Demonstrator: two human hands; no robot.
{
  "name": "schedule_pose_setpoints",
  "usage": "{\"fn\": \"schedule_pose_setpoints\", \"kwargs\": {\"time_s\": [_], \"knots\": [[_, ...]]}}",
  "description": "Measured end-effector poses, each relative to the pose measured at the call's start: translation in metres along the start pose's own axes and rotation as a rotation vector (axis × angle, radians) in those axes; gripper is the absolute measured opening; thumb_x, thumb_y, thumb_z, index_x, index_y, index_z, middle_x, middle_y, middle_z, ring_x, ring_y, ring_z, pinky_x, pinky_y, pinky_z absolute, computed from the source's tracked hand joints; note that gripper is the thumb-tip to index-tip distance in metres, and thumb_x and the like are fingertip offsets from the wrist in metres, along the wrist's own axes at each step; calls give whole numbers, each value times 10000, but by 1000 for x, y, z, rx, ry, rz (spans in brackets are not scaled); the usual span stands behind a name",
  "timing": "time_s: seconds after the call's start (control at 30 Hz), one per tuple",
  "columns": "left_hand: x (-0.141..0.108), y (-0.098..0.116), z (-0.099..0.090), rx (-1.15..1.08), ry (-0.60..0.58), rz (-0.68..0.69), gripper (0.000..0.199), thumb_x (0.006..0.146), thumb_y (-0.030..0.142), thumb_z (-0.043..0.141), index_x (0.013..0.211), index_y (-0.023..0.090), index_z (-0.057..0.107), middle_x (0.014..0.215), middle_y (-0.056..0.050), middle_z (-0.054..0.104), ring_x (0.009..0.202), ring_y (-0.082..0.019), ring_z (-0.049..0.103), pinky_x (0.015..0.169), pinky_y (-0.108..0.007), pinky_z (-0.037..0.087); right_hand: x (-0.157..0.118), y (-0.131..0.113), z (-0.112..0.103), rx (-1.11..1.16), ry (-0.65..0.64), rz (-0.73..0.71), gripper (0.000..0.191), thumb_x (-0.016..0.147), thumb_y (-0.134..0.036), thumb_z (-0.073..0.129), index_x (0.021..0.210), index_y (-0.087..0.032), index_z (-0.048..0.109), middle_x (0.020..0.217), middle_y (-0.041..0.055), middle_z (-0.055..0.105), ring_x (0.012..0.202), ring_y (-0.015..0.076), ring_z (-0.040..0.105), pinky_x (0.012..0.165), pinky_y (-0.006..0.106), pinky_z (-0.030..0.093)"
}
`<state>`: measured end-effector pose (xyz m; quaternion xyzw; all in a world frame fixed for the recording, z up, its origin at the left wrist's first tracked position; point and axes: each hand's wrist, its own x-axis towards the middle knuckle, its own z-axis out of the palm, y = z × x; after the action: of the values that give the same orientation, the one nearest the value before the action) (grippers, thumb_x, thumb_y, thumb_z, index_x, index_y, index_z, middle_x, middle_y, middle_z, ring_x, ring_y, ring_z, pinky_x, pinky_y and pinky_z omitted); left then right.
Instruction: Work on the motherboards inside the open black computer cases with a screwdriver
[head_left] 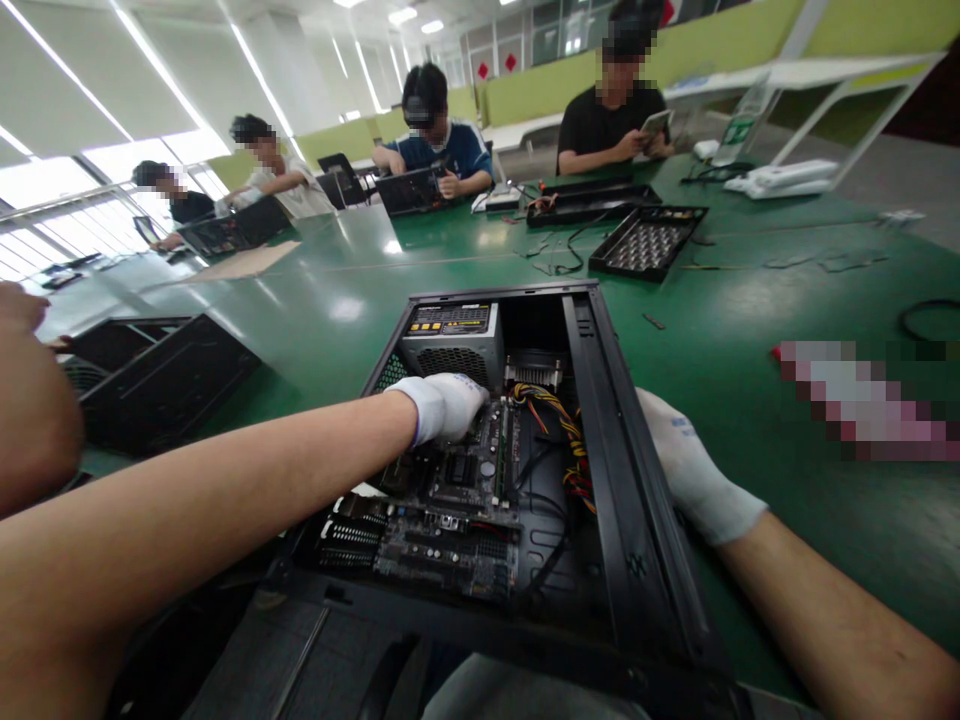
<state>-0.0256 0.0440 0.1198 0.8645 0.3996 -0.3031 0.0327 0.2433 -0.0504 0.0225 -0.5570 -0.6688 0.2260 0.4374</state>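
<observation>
Left hand (454, 406) inside computer case (624, 480); right hand (686, 465) at its outer side; fingertips obscured; grips indiscernible

no word or number is coming through legibly. on the power supply unit (455, 350) inside the computer case (626, 470), a black label (450, 319) is carrying small pale print along its top edge, with yellow blocks and a yellow line of print sitting below, all too small to make out. the gloved left hand (454, 405) and the gloved right hand (679, 455) are each showing blue print on the white fabric, too blurred for reading. the plastic bottle (742, 122) is wearing a green label with indistinct white marks. red diamond-shaped signs (510, 62) are hanging in the background, showing no readable characters.
</observation>
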Motion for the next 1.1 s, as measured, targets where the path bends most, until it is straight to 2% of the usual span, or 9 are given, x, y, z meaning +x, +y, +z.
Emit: {"fn": "schedule_pose_setpoints", "kwargs": {"time_s": [0.2, 0.33, 0.57, 0.73, 0.83, 1.1], "knots": [[0, 1, -1, 14, -14, -12, 463, 784, 216, 750, 1243, 171, 707, 1275, -147, 737, 1183, -312, 700, 1001, -347, 560, 0, 0, 0, -4, -3, -6, 455, 896, -607, 555, 1138, -256, 711, 1171, 124, 747, 1100, 369, 700, 981, 561, 565], [1, -1, 1, -9, -3, -5, 447, 772, 206, 752, 1214, 157, 718, 1250, -165, 740, 1150, -324, 709, 989, -372, 565, 0, -1, 1, 14, -3, -1, 433, 906, -592, 559, 1144, -264, 710, 1166, 120, 750, 1080, 350, 706, 961, 535, 578], [0, 0, 1, 35, -22, -7, 493, 761, 203, 766, 1249, 174, 706, 1291, -148, 728, 1175, -311, 697, 1002, -352, 558, 0, -2, -1, 16, -16, -10, 459, 888, -619, 586, 1150, -260, 701, 1174, 122, 744, 1092, 357, 705, 975, 542, 575], [-2, 0, 0, 10, -11, -16, 471, 782, 239, 754, 1245, 167, 710, 1283, -157, 731, 1173, -322, 697, 1011, -369, 556, 0, -2, 0, 5, -5, -1, 409, 906, -584, 574, 1121, -263, 709, 1099, 115, 759, 1064, 352, 712, 942, 533, 586], [-3, 1, -1, -5, -3, -32, 475, 788, 259, 751, 1253, 168, 709, 1293, -158, 726, 1183, -321, 692, 1025, -372, 550, 0, -2, 1, -6, 3, -2, 388, 910, -564, 571, 1125, -272, 711, 1130, 111, 756, 1073, 347, 705, 968, 538, 574], [2, 5, -5, 28, -70, -10, 440, 768, 261, 763, 1197, 168, 736, 1237, -151, 751, 1147, -321, 715, 987, -354, 566, -1, -1, 0, -4, -9, -14, 419, 905, -573, 553, 1136, -258, 705, 1163, 129, 748, 1094, 359, 697, 982, 552, 565]]}}
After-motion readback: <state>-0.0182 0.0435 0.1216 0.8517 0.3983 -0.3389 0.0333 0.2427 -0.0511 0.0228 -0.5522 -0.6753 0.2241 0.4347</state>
